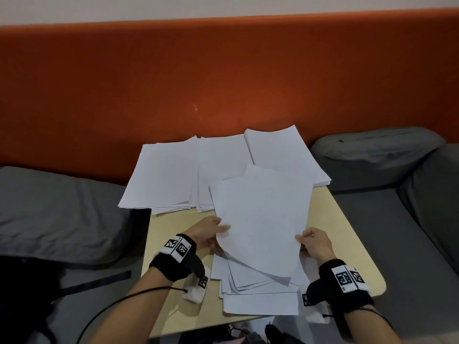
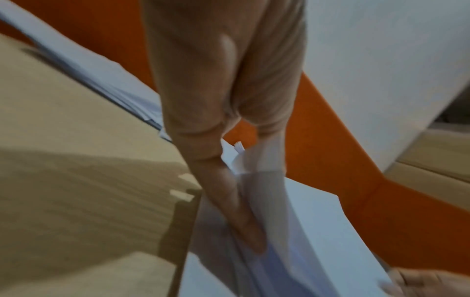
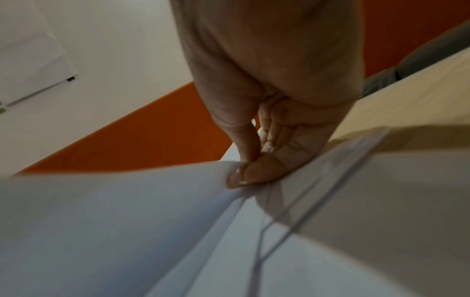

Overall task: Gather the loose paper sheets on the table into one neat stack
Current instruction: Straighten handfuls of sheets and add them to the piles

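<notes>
A bundle of white sheets is lifted off the light wooden table, far end raised. My left hand grips its left edge, thumb on top; the left wrist view shows the fingers slid under the held sheets. My right hand pinches the right edge, and the right wrist view shows thumb and curled fingers closed on the bundle. Under it a fanned, uneven pile lies near the front edge. Three more piles lie side by side at the back.
An orange padded backrest rises behind the table. Grey cushions flank it on both sides. A black cable trails from my left wrist. Dark items sit below the table's front edge.
</notes>
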Demonstrator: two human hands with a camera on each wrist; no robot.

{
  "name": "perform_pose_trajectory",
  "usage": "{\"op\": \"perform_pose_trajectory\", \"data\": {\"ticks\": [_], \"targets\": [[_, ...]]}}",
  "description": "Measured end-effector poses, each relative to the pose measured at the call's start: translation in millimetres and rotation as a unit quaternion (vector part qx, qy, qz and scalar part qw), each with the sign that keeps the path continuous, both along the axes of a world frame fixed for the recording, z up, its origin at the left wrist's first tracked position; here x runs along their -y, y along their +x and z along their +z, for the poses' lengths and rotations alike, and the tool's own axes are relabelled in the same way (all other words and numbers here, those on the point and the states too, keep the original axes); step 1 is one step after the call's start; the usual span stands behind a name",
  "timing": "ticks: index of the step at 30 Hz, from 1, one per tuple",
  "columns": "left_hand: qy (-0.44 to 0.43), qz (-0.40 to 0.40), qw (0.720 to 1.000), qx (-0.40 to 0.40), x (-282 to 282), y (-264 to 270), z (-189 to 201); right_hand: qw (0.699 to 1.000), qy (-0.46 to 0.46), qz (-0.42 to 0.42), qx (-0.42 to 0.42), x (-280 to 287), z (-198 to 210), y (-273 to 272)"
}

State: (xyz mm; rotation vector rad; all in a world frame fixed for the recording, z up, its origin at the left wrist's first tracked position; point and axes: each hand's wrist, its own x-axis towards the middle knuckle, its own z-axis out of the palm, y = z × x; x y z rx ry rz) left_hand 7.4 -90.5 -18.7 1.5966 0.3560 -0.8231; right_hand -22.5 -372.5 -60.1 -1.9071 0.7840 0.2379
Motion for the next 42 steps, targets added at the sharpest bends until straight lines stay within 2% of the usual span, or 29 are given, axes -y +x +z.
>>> {"op": "perform_pose_trajectory", "data": {"ticks": [2, 4, 6, 10, 11, 13, 15, 16, 17, 19, 22, 24, 26, 29, 31, 34, 38, 42], "targets": [[0.067, -0.04, 0.996, 0.038, 3.3, -0.7, -1.7, 1.0, -0.015, 0.002, 0.001, -0.6, 1.6, 0.3], [0.097, -0.058, 0.99, 0.082, 5.4, -1.6, -0.1, 1.0, -0.023, -0.006, 0.002, -0.9, 4.1, 0.2], [0.072, -0.044, 0.989, 0.12, 6.1, -1.8, 3.6, 1.0, -0.018, -0.021, 0.013, -2.9, 6.4, 0.1], [-0.019, 0.035, 0.987, 0.159, 5.5, -1.3, 16.0, 0.999, -0.043, -0.005, 0.027, -11.6, 22.5, -1.2], [-0.027, 0.054, 0.984, 0.166, 5.5, -0.9, 16.8, 0.999, -0.022, 0.008, 0.023, -11.5, 25.7, -0.3], [-0.035, 0.088, 0.98, 0.178, 4.4, -0.6, 14.0, 0.995, 0.088, 0.041, -0.005, -9.1, 27.7, 2.3], [-0.028, 0.111, 0.977, 0.179, 3.0, -0.7, 6.4, 0.975, 0.215, 0.046, -0.018, -8.8, 30.3, 5.2], [-0.02, 0.115, 0.977, 0.176, 2.4, -0.9, 1.9, 0.967, 0.25, 0.046, -0.004, -8.9, 30.0, 7.2], [-0.015, 0.117, 0.979, 0.168, 1.7, -1.7, -2.7, 0.968, 0.247, 0.053, 0.015, -9.3, 29.3, 10.2], [-0.011, 0.114, 0.983, 0.14, 0.1, -3.5, -13.6, 0.981, 0.175, 0.072, 0.038, -12.3, 30.8, 15.4], [0.037, 0.067, 0.992, 0.101, -6.0, -4.0, -27.7, 0.986, 0.098, 0.119, 0.061, -12.2, 34.4, 17.0], [0.006, 0.045, 0.996, 0.08, -10.2, -5.0, -26.5, 0.977, 0.099, 0.167, 0.086, -11.8, 39.7, 15.1], [-0.079, 0.045, 0.994, 0.068, -12.3, -3.4, -17.8, 0.968, 0.117, 0.186, 0.119, -11.6, 48.4, 11.7], [-0.169, 0.079, 0.974, 0.127, -9.1, 2.7, 8.1, 0.962, 0.137, 0.169, 0.168, -13.0, 60.9, 9.2], [-0.16, 0.106, 0.962, 0.195, -5.3, 8.8, 24.8, 0.959, 0.142, 0.145, 0.196, -16.6, 71.2, 8.3], [-0.098, 0.099, 0.949, 0.283, 2.8, 9.2, 42.4, 0.955, 0.145, 0.112, 0.234, -17.3, 85.4, 11.3], [-0.088, 0.09, 0.935, 0.331, 11.6, 2.7, 56.9, 0.948, 0.152, 0.09, 0.265, -18.9, 103.9, 16.2], [-0.107, 0.14, 0.916, 0.36, 15.2, 3.5, 74.2, 0.943, 0.137, 0.114, 0.279, -24.5, 112.1, 12.8]]}}
